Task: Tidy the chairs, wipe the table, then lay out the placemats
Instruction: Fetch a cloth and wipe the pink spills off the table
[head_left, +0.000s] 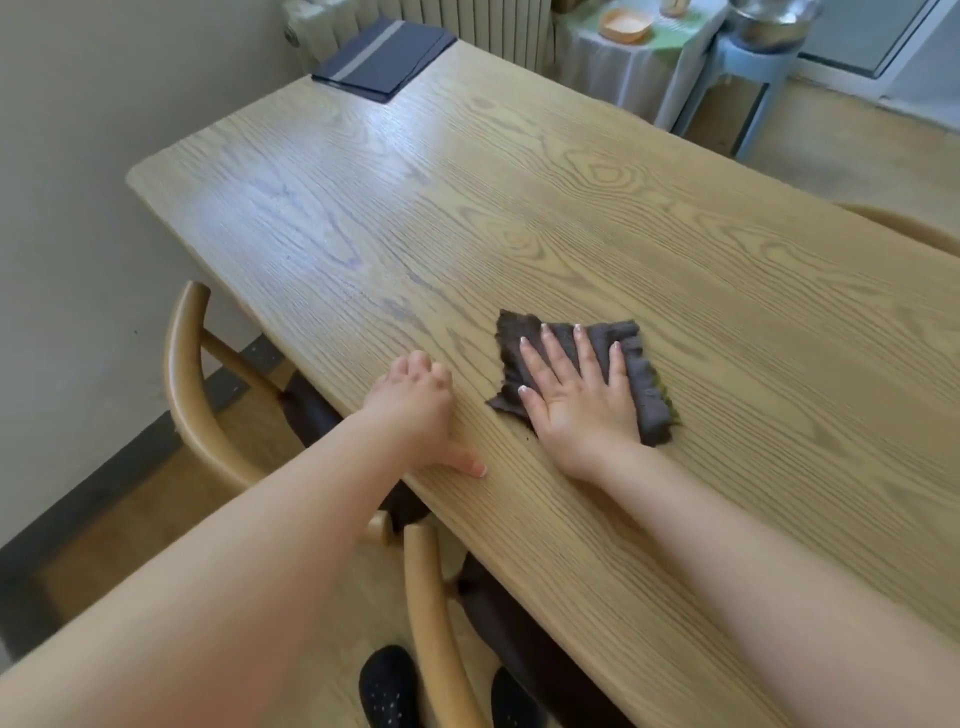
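Note:
A dark grey cloth (639, 374) lies on the long wooden table (571, 218) near its front edge. My right hand (576, 395) rests flat on the cloth, fingers spread. My left hand (421, 410) leans on the table's edge to the left of the cloth, fingers curled and thumb stretched along the wood. A stack of dark blue placemats (384, 57) sits at the far left corner of the table. Two wooden chairs with dark seats, one at the left (192, 395) and one near my feet (431, 623), are pushed in under the near side.
Another chair's back (904, 223) shows at the table's far right side. Beyond the table stand a white radiator (483, 26), a small cloth-covered stand with an orange dish (626, 23), and a light blue stool carrying a metal pot (769, 26). The wall runs along the left.

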